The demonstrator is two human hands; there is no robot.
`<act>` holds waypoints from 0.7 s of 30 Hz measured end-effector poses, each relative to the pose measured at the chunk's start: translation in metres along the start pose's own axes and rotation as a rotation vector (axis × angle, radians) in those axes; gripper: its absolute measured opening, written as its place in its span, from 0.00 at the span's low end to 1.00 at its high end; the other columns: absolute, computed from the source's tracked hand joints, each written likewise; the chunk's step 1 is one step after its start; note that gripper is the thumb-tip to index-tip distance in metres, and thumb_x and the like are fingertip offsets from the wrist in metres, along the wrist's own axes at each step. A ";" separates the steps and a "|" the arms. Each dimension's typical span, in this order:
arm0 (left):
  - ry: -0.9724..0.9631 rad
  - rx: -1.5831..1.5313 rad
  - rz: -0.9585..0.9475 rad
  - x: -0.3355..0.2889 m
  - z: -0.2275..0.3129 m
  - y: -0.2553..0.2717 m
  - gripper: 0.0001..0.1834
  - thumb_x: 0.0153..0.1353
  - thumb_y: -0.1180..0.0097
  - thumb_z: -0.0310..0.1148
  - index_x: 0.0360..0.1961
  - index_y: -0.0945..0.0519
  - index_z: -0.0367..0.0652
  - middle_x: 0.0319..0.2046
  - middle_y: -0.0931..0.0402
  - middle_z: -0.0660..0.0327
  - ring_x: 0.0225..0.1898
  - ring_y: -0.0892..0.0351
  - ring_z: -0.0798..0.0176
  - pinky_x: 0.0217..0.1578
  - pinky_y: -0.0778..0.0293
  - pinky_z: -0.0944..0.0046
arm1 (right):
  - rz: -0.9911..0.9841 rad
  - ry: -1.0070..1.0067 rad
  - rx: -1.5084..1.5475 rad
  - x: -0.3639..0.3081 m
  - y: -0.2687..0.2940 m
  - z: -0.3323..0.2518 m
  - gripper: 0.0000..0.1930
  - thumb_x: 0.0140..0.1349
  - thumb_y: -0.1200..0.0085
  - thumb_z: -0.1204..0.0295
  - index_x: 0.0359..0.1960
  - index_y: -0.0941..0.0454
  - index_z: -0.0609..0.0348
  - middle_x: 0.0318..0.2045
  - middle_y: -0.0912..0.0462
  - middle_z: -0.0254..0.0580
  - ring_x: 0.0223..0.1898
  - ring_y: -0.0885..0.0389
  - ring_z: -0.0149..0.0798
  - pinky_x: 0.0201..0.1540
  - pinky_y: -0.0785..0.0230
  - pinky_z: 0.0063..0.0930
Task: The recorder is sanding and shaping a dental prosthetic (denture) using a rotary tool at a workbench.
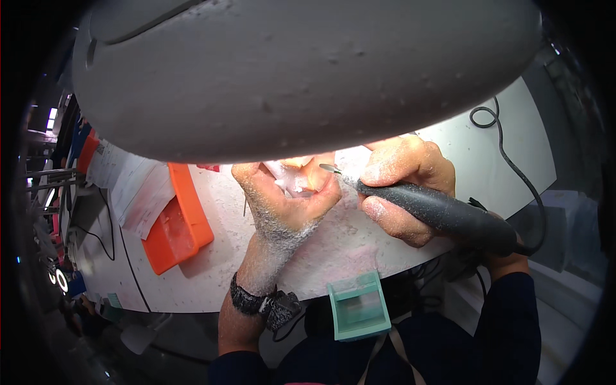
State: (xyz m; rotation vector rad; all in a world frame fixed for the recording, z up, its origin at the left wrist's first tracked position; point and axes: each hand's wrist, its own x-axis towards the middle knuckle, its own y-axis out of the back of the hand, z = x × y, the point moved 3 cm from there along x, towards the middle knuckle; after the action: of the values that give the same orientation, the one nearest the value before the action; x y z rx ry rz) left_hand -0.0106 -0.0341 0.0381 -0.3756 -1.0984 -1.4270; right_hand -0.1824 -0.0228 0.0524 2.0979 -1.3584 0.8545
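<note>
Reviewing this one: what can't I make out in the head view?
All in the head view:
Pale piece in the left hand: full shape, partly hidden by fingers and washed out by glare.
Table's far side: behind the large grey housing.
Orange tray's inside: partly covered by papers.
Right hand's wrist: mostly behind the dark handheld tool.
Far-left background clutter: too small and dark.

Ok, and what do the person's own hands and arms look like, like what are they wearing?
Both the left hand and right hand are bare and dusted with pale powder. Dark navy sleeves leave the forearms uncovered. The left wrist wears a black band with a dark boxy piece, also powdery.
</note>
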 end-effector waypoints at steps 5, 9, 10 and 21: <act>0.053 0.049 0.025 -0.008 -0.002 -0.005 0.37 0.37 0.30 0.27 0.48 0.38 0.32 0.42 0.33 0.53 0.39 0.27 0.60 0.40 0.29 0.59 | 0.054 -0.061 -0.015 -0.005 -0.002 0.003 0.16 0.48 0.45 0.82 0.42 0.29 0.62 0.45 0.22 0.64 0.34 0.19 0.37 0.39 0.28 0.27; 0.065 0.051 0.013 -0.012 -0.001 -0.005 0.40 0.38 0.29 0.28 0.50 0.40 0.33 0.42 0.35 0.54 0.43 0.29 0.60 0.45 0.32 0.57 | 0.035 0.030 -0.045 -0.004 -0.006 0.006 0.17 0.50 0.47 0.83 0.43 0.29 0.61 0.44 0.23 0.67 0.31 0.21 0.33 0.34 0.30 0.26; 0.120 0.054 -0.010 -0.013 0.001 -0.006 0.42 0.41 0.29 0.28 0.53 0.44 0.40 0.49 0.35 0.48 0.51 0.31 0.54 0.53 0.36 0.53 | 0.037 0.029 -0.047 -0.004 -0.006 0.006 0.17 0.50 0.47 0.83 0.43 0.29 0.61 0.44 0.23 0.67 0.31 0.21 0.33 0.34 0.30 0.26; 0.173 0.058 -0.016 -0.023 -0.006 -0.006 0.45 0.43 0.27 0.32 0.55 0.47 0.36 0.46 0.40 0.54 0.50 0.35 0.58 0.51 0.38 0.54 | 0.055 -0.053 -0.024 -0.010 -0.010 0.006 0.11 0.43 0.42 0.80 0.30 0.29 0.61 0.44 0.23 0.72 0.19 0.27 0.32 0.31 0.28 0.25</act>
State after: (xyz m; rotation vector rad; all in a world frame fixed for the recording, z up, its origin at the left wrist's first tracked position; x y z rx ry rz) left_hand -0.0088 -0.0265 0.0144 -0.1980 -1.0018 -1.4107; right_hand -0.1745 -0.0173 0.0406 2.0869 -1.4532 0.8054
